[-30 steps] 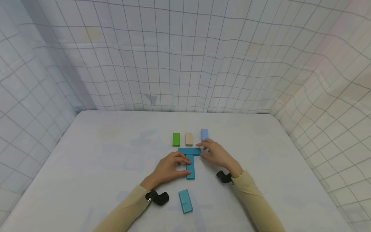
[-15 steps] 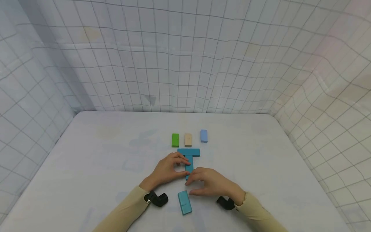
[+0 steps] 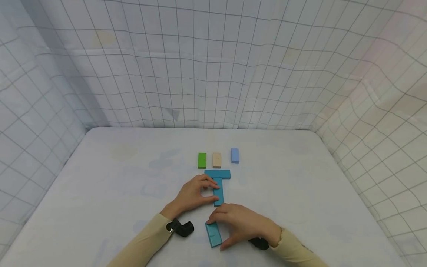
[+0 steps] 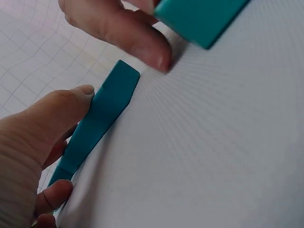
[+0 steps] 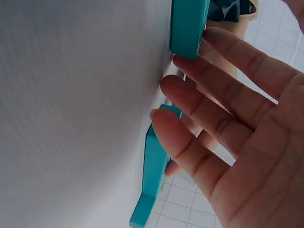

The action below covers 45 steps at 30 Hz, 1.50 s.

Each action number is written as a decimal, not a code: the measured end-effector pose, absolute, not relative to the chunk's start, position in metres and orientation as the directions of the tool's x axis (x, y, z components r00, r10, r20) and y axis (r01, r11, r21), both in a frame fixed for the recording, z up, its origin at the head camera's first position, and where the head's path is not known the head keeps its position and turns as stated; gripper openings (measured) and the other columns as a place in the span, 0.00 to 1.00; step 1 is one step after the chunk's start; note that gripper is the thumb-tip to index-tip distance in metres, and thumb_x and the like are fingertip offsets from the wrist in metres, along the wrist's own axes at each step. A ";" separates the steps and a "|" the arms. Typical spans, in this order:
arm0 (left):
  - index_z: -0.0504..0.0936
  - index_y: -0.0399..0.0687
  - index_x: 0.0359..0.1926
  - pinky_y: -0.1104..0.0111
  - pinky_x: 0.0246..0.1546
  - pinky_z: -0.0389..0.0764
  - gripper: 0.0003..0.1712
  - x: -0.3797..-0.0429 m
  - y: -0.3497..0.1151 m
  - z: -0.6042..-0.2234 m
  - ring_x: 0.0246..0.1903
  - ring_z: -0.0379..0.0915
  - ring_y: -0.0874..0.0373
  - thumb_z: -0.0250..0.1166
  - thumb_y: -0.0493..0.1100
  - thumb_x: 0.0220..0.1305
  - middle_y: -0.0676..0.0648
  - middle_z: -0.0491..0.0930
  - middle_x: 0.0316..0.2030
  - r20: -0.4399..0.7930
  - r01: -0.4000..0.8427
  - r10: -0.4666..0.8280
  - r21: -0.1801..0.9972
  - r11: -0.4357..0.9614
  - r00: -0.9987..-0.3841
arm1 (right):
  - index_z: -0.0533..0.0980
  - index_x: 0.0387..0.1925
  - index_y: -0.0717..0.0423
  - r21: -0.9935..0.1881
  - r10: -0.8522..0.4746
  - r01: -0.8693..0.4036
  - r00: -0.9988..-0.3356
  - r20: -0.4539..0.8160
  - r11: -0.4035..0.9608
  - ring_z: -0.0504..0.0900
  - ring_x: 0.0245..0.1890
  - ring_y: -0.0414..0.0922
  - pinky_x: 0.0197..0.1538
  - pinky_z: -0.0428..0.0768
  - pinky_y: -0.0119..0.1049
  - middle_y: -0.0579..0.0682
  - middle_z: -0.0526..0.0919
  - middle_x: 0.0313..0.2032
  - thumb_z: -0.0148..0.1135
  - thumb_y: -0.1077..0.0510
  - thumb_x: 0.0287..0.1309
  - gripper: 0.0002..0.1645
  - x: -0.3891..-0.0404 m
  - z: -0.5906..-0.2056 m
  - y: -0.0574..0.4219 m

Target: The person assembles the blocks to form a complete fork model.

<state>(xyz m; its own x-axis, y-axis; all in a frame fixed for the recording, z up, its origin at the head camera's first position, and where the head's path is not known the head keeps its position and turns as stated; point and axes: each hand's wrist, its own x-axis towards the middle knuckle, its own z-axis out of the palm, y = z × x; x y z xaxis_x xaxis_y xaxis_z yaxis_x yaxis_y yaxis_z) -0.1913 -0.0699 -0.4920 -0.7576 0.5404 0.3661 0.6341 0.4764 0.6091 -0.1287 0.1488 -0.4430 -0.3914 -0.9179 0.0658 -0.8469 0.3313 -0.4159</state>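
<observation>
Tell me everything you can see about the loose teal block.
The loose teal block is a plain rectangular bar with flat faces, smooth-looking, with a faint mark across its top; its material is unclear. It lies flat on the white table, slightly slanted, its far end toward the left, apart from the T-shaped pair of blocks. Fingers of the right hand appear to touch its far end; the thumb is by its near right corner.

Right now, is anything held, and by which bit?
No clear grip: left hand touches the blue rectangular T-stem block on top; right hand touches the teal rectangular block at its far end.
</observation>
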 end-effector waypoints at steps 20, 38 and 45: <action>0.86 0.60 0.44 0.68 0.40 0.75 0.18 -0.193 -0.069 -0.492 0.45 0.69 0.66 0.73 0.56 0.52 0.63 0.74 0.45 0.397 0.660 0.544 0.588 0.468 -0.739 | 0.70 0.57 0.52 -0.501 -0.827 -0.720 -0.562 0.013 0.481 0.69 0.51 0.37 0.54 0.71 0.32 0.43 0.67 0.53 0.73 0.46 0.49 0.36 -0.136 -0.443 0.161; 0.86 0.62 0.44 0.68 0.43 0.74 0.19 -0.191 -0.069 -0.491 0.47 0.68 0.67 0.71 0.59 0.52 0.65 0.74 0.45 0.359 0.630 0.541 0.609 0.482 -0.761 | 0.81 0.47 0.55 -0.263 -0.832 -0.830 -0.537 0.138 0.492 0.76 0.49 0.37 0.49 0.73 0.34 0.43 0.80 0.48 0.70 0.40 0.51 0.29 -0.123 -0.440 0.166; 0.86 0.62 0.44 0.68 0.42 0.74 0.19 -0.191 -0.071 -0.490 0.46 0.68 0.67 0.71 0.60 0.53 0.65 0.73 0.45 0.358 0.631 0.540 0.601 0.491 -0.762 | 0.83 0.46 0.55 -0.184 -0.830 -0.858 -0.512 0.223 0.480 0.79 0.48 0.38 0.47 0.76 0.35 0.46 0.82 0.49 0.70 0.42 0.51 0.26 -0.114 -0.446 0.166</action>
